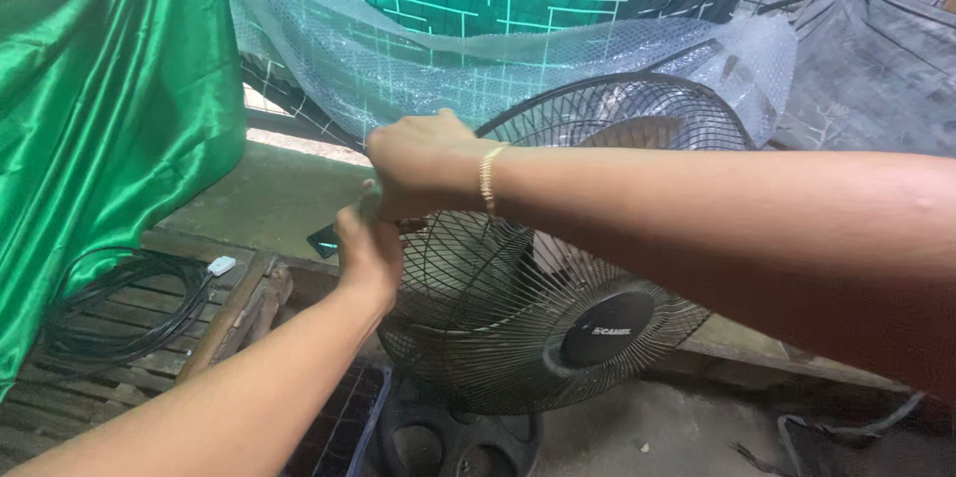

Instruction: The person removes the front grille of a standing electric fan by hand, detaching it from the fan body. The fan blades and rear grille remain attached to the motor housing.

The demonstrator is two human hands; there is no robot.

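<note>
Left hand [366,253] gripping left rim of black wire fan guard [518,338] | right hand [423,166] closed on same rim just above, gold bracelet [488,178] at wrist | fan low at centre, tilted, against bubble wrap [398,69] | coiled black cable [119,303] on slats, left | green cloth [110,109] hanging left

thin dark metal wire fan guard [518,318] with a matt plastic hub [605,326]; glossy green satin cloth [110,109]; clear bubble wrap [418,69]; rough weathered wooden slats [90,387]; shiny gold bracelet [487,178]

Coiled cable [119,303] left of fan [558,328]
</note>
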